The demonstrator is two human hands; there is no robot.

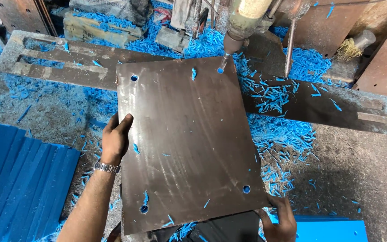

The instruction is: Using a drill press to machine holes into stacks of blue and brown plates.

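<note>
A large square brown metal plate [189, 139] lies flat under a drill press, with a hole near each corner showing blue beneath. My left hand [115, 136] grips the plate's left edge, thumb on top; a metal watch sits on that wrist. My right hand [279, 219] holds the plate's near right corner from below. The drill bit [223, 62] points down into the far right hole, under the drill's chuck and body [242, 22].
Blue plastic shavings [278, 134] cover the drill table and floor around the plate. Stacked blue sheets [19, 179] lie at the left, another blue sheet [332, 229] at the bottom right. A slotted metal bar [68, 60] runs behind the plate. A wire brush [352, 47] rests far right.
</note>
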